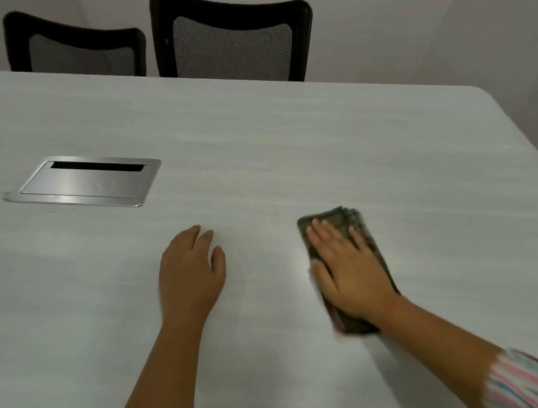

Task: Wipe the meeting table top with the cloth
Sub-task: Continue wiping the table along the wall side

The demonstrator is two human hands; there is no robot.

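A folded dark grey cloth (354,221) lies flat on the pale grey meeting table (274,147), right of centre. My right hand (349,268) presses down on it with fingers straight and spread, covering most of the cloth. My left hand (191,270) rests on the bare table top to the left of the cloth, fingers loosely bent and holding nothing. The cloth's edges look blurred.
A brushed metal cable hatch (86,182) is set flush into the table at the left. Two black mesh chairs (75,47) (232,40) stand behind the far edge. The table's rounded corner (486,95) and right edge lie near the cloth.
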